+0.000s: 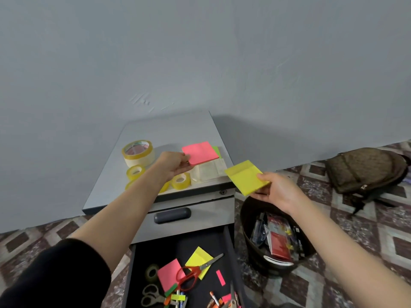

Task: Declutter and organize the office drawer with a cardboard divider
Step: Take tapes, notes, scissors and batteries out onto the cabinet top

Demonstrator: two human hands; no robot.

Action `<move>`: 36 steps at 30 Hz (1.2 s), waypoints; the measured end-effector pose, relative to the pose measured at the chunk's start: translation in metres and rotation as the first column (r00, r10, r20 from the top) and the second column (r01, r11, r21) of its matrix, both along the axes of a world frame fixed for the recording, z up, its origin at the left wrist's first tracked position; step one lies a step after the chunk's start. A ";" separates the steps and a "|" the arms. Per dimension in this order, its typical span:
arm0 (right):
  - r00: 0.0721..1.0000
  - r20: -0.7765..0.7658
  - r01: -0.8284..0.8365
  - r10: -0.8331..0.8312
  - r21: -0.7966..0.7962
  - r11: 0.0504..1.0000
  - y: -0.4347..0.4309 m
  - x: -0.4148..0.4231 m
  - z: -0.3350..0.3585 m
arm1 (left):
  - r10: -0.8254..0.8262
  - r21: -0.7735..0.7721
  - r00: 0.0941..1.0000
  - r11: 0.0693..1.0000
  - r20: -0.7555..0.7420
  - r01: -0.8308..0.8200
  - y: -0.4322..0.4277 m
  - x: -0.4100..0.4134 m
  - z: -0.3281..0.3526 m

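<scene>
Head view, L hand (175,163): thumb + fingers pinch pink sticky pad (201,152) by near corner, over papers (210,170) on cabinet top (169,132).
R hand (278,192): pinches yellow sticky pad (245,177), held in air just R of cabinet, above bin (246,238).
Cabinet top: tape rolls (138,153) by L wrist.
Drawer (155,252): open below, w/ red scissors (189,276), more pads.

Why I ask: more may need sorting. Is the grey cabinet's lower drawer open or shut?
Open. The lower drawer is pulled out, its black inside showing red-handled scissors and pink sticky notes.
</scene>
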State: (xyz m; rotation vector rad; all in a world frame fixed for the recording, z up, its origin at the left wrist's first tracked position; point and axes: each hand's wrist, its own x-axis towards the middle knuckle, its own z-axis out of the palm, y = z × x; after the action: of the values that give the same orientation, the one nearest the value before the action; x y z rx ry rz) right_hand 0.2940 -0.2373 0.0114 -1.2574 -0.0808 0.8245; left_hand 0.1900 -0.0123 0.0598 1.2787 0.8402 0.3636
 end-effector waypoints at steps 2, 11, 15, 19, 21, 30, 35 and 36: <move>1.000 -0.003 -0.001 0.001 -0.020 1.000 -0.002 0.005 -0.010 | 0.008 0.052 0.999 0.999 -0.036 -0.006 0.002 0.014 0.002; 0.995 -0.099 -0.022 0.014 -0.084 0.996 -0.021 0.024 -0.052 | 0.017 0.233 0.982 0.972 -0.187 0.028 0.023 0.055 -0.001; 0.995 -0.103 -0.024 0.015 -0.091 0.996 -0.027 0.023 -0.059 | 0.001 0.276 0.966 0.959 -0.259 0.073 0.029 0.064 -0.006; 0.993 -0.117 -0.011 0.001 -0.085 0.996 -0.030 0.022 -0.062 | 0.005 0.294 0.950 0.952 -0.311 0.092 0.031 0.066 -0.011; 0.993 -0.117 -0.011 0.001 -0.089 0.996 -0.031 0.022 -0.062 | 0.014 0.304 0.947 0.948 -0.320 0.089 0.033 0.066 -0.013; 0.994 -0.109 -0.030 0.019 -0.095 0.995 -0.030 0.019 -0.059 | 0.035 0.385 0.919 0.914 -0.393 0.130 0.039 0.067 -0.018; 0.991 -0.127 -0.051 0.044 -0.048 0.998 -0.029 0.017 -0.053 | -0.017 0.433 0.939 0.884 -0.343 0.174 0.038 0.061 -0.017; 0.991 -0.120 -0.064 0.059 -0.038 0.997 -0.028 0.015 -0.050 | -0.017 0.448 0.939 0.876 -0.344 0.180 0.037 0.058 -0.017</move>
State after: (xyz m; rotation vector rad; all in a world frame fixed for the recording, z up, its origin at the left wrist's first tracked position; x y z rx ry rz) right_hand 0.3091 -0.2656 -0.0383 -1.2475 -0.0068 0.9568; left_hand 0.2480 0.0246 0.0429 1.8746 0.9985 0.2820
